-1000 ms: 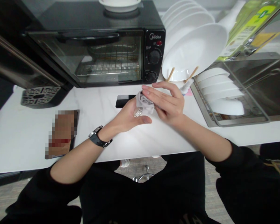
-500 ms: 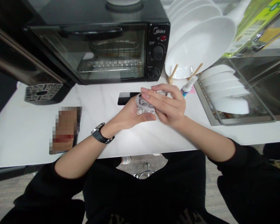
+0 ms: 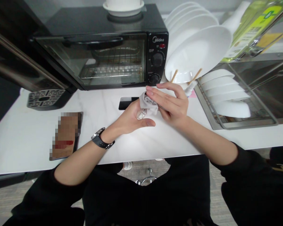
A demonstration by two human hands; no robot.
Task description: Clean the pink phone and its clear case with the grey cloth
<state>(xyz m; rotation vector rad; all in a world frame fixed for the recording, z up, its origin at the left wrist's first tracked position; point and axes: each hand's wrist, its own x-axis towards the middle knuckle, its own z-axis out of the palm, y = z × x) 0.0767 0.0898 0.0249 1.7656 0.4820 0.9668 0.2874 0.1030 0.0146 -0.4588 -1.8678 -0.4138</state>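
Above the counter's middle, my left hand (image 3: 129, 117) is curled around a small clear, shiny object (image 3: 141, 115), with its thumb stretched out. Most of that object is hidden by the fingers and a cloth, and its kind cannot be made out. My right hand (image 3: 173, 105) presses a crumpled grey cloth (image 3: 151, 103) against it, fingers bent over the top. Behind the hands a dark phone-like slab (image 3: 127, 103) lies on the counter, partly covered. A small white-capped spray bottle (image 3: 190, 88) stands just beyond my right hand.
A black toaster oven (image 3: 99, 59) stands behind, bearing a white dish (image 3: 124, 12). White plates (image 3: 198, 50) lean in a wooden rack at its right. Stacked bowls (image 3: 226, 91) sit in the sink rack. At left are a tablet-like device (image 3: 66, 136) and a drip tray (image 3: 44, 99).
The view has tilted up slightly, so the scene sits lower. The cloth has shifted between my hands, and more of the clear object shows beside my left thumb.
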